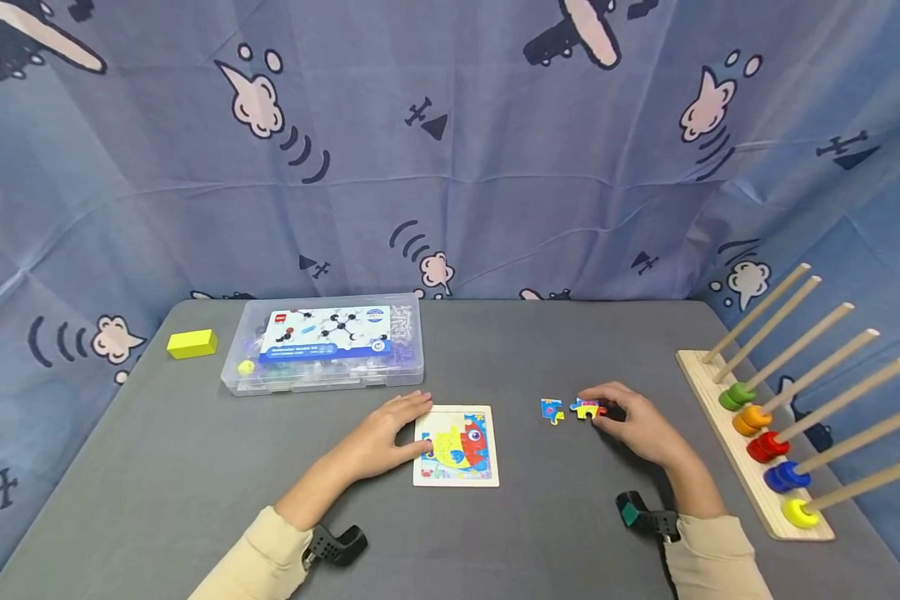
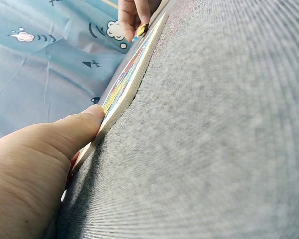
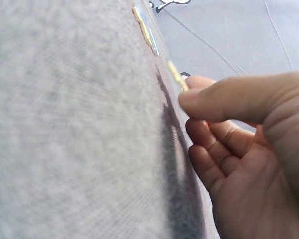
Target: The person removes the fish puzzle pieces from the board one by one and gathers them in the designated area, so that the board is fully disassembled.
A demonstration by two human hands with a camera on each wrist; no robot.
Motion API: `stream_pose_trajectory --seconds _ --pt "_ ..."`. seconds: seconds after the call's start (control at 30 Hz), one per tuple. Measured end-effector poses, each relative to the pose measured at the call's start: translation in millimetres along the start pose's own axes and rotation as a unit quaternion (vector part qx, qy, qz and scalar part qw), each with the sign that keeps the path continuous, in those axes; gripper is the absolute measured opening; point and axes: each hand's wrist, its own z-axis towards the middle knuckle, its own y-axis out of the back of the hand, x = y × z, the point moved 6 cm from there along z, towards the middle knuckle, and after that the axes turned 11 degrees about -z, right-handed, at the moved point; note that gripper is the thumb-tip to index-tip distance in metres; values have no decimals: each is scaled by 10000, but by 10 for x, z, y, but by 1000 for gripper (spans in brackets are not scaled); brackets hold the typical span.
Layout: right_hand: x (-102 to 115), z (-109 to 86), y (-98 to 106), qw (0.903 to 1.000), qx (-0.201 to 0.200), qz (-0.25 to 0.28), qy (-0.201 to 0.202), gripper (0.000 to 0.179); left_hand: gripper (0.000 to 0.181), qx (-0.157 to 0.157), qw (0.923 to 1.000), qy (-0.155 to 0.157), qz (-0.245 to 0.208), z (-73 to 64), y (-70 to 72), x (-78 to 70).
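Note:
A square wooden jigsaw board (image 1: 456, 482) with a red and yellow fish picture lies on the table. My left hand (image 1: 384, 439) rests at its left side, thumb on the board's edge and fingers near the upper left corner. In the left wrist view the thumb (image 2: 82, 127) presses on the board's rim. To the right, my right hand (image 1: 640, 425) pinches a colourful jigsaw piece (image 1: 587, 408) between thumb and fingers. The right wrist view shows the piece (image 3: 175, 74) slightly above the cloth. Another jigsaw piece (image 1: 551, 410), mostly blue, lies just left of it.
A clear plastic case (image 1: 322, 343) with a molecular model label stands behind the board. Left of it lies a yellow block (image 1: 192, 343). At the right edge, a wooden rack (image 1: 757, 467) carries upright pegs and coloured rings. A patterned blue curtain (image 1: 450, 183) hangs behind the table.

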Motion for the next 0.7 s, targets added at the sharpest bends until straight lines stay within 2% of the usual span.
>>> stream_pose_trajectory --seconds 0.37,0.7 --pt "-90 -31 -50 9996 -219 -64 144 33 60 11 9999 37 -104 1 -15 12" --pt "-108 -43 -68 9992 -148 274 257 31 59 -22 10000 -35 -29 6 -13 7"
